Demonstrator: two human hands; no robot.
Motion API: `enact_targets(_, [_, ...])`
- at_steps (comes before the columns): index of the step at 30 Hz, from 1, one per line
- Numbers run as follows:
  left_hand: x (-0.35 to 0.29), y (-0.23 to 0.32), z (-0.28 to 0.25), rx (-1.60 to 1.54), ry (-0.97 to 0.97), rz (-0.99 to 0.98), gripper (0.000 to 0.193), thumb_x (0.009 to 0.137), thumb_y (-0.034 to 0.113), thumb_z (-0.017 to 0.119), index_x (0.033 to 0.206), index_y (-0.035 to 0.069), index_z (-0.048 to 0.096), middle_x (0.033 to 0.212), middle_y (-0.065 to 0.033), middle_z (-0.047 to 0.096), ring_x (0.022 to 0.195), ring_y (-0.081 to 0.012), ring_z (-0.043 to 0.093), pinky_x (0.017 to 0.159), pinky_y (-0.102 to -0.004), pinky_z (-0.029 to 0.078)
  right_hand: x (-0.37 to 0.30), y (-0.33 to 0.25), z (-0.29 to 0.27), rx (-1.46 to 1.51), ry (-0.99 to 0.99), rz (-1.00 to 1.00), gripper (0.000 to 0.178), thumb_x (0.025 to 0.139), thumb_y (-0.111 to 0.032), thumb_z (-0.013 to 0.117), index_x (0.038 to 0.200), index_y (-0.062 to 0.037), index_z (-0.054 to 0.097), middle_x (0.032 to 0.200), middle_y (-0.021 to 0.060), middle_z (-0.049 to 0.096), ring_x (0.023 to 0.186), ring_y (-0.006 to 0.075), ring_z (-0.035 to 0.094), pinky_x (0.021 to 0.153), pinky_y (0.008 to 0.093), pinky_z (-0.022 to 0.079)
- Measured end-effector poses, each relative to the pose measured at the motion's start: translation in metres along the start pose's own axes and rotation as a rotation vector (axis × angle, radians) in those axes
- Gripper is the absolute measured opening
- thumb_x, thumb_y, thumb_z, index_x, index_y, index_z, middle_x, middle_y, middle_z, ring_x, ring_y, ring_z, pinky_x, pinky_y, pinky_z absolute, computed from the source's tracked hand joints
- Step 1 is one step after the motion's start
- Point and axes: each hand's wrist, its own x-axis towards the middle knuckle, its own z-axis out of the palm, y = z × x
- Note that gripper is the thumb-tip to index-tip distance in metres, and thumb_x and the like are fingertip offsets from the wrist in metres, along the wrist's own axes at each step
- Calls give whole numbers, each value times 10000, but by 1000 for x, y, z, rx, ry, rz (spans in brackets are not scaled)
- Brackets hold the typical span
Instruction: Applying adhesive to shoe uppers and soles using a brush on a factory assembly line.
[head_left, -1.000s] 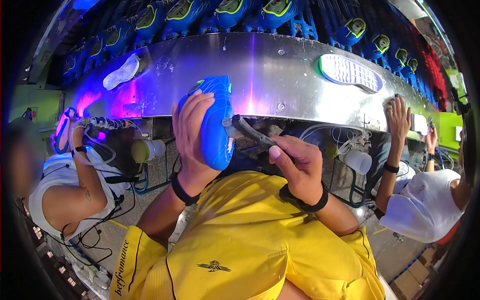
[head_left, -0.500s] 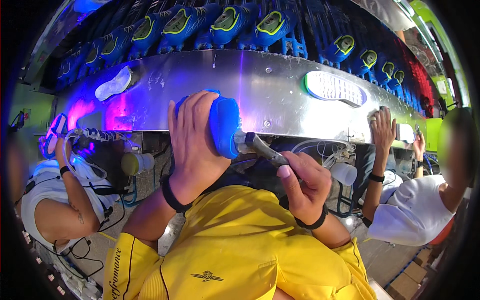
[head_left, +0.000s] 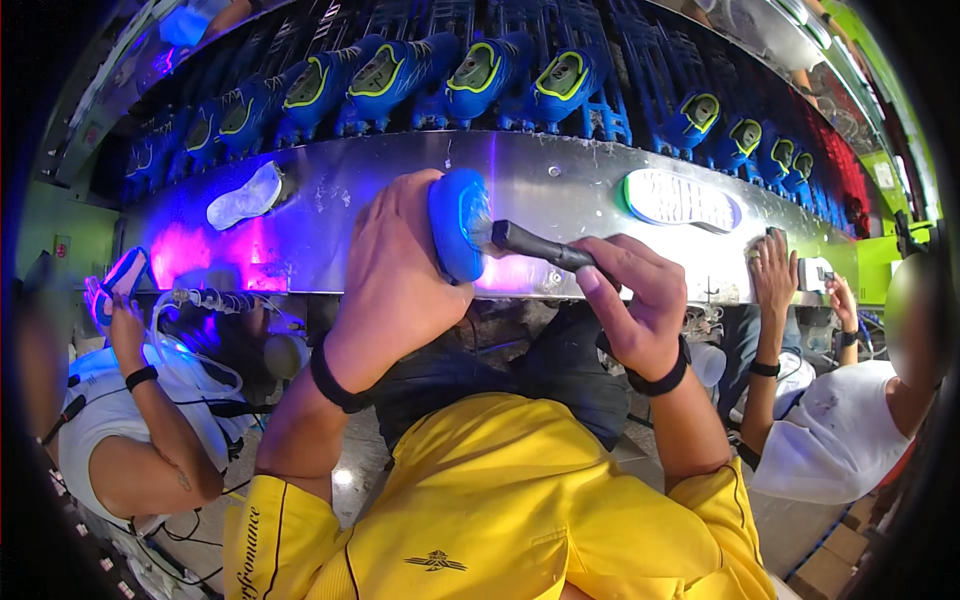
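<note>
My left hand (head_left: 392,270) is wrapped round a blue shoe (head_left: 460,225), with its fingers over the far side; much of the shoe is hidden behind the hand. The shoe is held above the metal ledge, its rounded blue end turned toward my right. Between the thumb and fingers of my right hand (head_left: 645,295) is a brush (head_left: 545,245) with a dark handle. Its pale bristles touch the shoe's blue surface. On the ledge lie a whitish shoe sole (head_left: 246,196) to the left and a white sole with a green and blue edge (head_left: 683,200) to the right.
Beyond the metal ledge (head_left: 560,178), several blue shoes with yellow-green collars (head_left: 476,68) stand in a row on a dark rack. A co-worker at left holds a sole (head_left: 124,280). At right, another person's hand (head_left: 774,275) rests at the ledge. Cables hang beneath it.
The brush has swung to a flatter angle and its bristles have moved up along the shoe. My right hand has moved up and right. The shoe appears turned more upright.
</note>
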Motion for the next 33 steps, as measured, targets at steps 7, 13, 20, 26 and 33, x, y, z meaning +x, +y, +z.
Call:
enact_targets(7, [22, -22, -17, -132, -221, -139, 611, 720, 120, 856, 1262, -3, 603, 1170, -236, 698, 1085, -457, 682, 955, -503, 554, 9, 28, 43, 174, 72, 45, 216, 948, -80, 759, 1127, 39, 786, 805, 133, 700, 645, 163, 620, 609, 296, 471])
enact_targets(13, [34, -33, -21, -195, -305, -151, 661, 694, 134, 905, 1264, -20, 606, 1172, -240, 708, 1075, -432, 702, 944, -478, 563, 0, 46, 64, 206, 95, 79, 213, 947, -80, 765, 1119, 43, 783, 803, 137, 694, 651, 183, 626, 611, 305, 470])
enact_targets(20, [38, -52, -17, -95, -314, -87, 803, 708, 145, 944, 1401, 4, 562, 1288, -202, 706, 1150, -323, 713, 1004, -424, 566, -24, 63, 75, 134, 141, 116, 197, 945, -85, 768, 1108, 26, 787, 790, 151, 686, 654, 225, 645, 617, 328, 483])
enact_targets(26, [19, -67, -14, -96, -164, -79, 976, 696, 129, 935, 1522, -23, 439, 1427, -282, 608, 1323, -460, 604, 1108, -471, 504, -42, 59, 72, 115, 129, 256, 180, 943, -99, 776, 1073, 25, 786, 844, 180, 734, 688, 278, 696, 641, 347, 520])
enact_targets(33, [-16, -73, 2, -664, -168, -196, 1162, 797, 84, 899, 1716, 6, 190, 1621, -160, 497, 1437, -218, 520, 1207, -384, 416, -37, 19, 38, 199, 123, 425, 214, 976, -128, 769, 1114, 35, 773, 813, 149, 716, 692, 160, 666, 636, 299, 492])
